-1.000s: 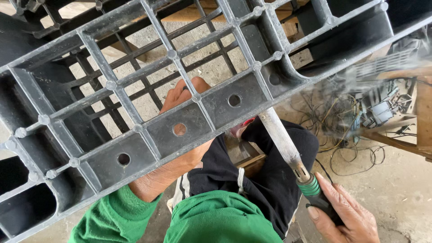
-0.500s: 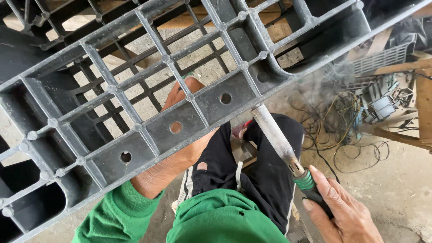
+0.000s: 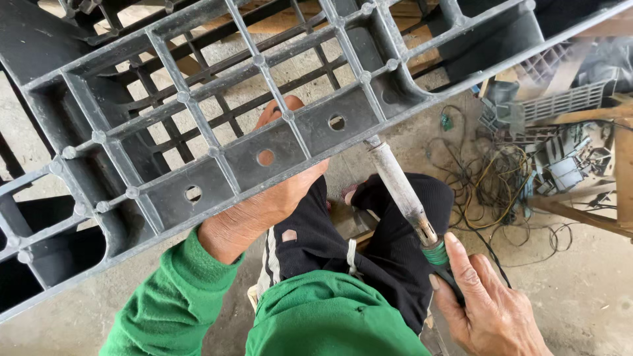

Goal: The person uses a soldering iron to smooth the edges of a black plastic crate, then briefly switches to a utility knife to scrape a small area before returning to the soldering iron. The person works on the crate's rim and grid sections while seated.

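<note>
A grey plastic pallet [image 3: 217,125] stands tilted across the view, its lower edge rail running from lower left up to upper right. It is a moulded grid of ribs and open cells, with three flat panels along that rail, each pierced by a round hole.

The left hand [image 3: 264,204] reaches under the rail from below, fingers [image 3: 280,112] passed up behind the panels and wrapped on the plastic, so it is clamped on the pallet and props it.

The right hand [image 3: 488,310], lower right of the pallet, is closed around the dark handle of a heating iron [image 3: 402,191]. The tool is a dull, scorched metal rod with a green collar at the handle. Its long axis slants up and left from the hand, and its tip touches the rail's underside just below the rightmost holed panel. The right hand is thus the working one at that spot; the left grips a little further down-left along the same rail.

Right of the pallet, tangled wires [image 3: 501,178] and plastic scraps lie on the concrete floor [image 3: 580,290].
</note>
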